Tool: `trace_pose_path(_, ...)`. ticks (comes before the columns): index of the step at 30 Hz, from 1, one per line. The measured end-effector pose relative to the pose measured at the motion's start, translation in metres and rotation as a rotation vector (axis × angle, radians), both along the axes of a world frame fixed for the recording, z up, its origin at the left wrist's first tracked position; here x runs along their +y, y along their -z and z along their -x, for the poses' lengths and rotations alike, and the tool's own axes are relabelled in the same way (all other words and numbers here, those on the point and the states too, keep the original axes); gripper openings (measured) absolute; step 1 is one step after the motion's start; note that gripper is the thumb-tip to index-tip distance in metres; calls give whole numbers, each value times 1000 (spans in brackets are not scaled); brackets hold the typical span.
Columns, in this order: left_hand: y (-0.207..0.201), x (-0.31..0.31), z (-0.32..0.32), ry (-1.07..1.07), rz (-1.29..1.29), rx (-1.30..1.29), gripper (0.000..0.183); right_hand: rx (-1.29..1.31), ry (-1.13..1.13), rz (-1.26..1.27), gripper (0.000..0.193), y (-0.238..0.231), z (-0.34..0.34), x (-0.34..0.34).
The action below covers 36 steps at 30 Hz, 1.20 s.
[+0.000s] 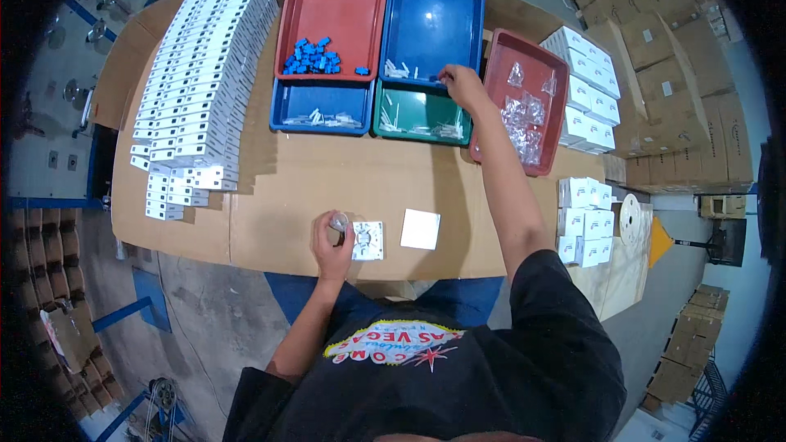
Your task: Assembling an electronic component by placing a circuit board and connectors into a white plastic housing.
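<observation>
My left hand (329, 254) is closed around a small clear plastic bag (340, 221) near the table's front edge. Right beside it lies a white square plate with cut-outs (368, 241). A plain white square cover (421, 229) rests a little farther right. My right arm stretches away from me, and my right hand (463, 86) is at the near right corner of the large blue tray (434, 16), above the green tray (422, 102). Its fingers are drawn together; whatever is between them is too small to make out. Small white pieces (397, 70) lie in the blue tray.
A red tray (336, 8) holds blue pieces; a smaller blue tray (286, 102) holds white sticks. Clear bags fill another red tray (501, 57) on the right. White boxes are stacked at left (196, 74), far right (585, 86) and near right (585, 221).
</observation>
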<state>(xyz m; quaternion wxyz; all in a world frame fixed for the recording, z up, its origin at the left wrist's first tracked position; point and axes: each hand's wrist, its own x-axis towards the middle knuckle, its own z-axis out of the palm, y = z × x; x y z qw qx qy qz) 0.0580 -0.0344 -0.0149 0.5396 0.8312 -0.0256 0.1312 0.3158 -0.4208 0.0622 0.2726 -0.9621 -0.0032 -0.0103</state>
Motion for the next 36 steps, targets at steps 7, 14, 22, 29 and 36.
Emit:
trace_pose_path(7, -2, -3, 1, -13, 33, -21, 41, -207, 26, 158, 36, 26, 12, -12)
trace_pose_path(14, -8, 3, -3, -35, -36, -79, 45, -106, 68, -417, 23, 19, 115, 58)
trace_pose_path(22, -6, -1, -2, -17, -32, -29, 50, 169, 213, -982, 13, 19, 231, 155)
trace_pose_path(29, -7, 2, -3, -9, -136, -120, 47, 159, 174, -1087, 13, 27, 236, 206)
trace_pose_path(36, -8, 2, -1, -5, -79, -123, 48, 159, 54, -808, 13, 27, 230, 227)
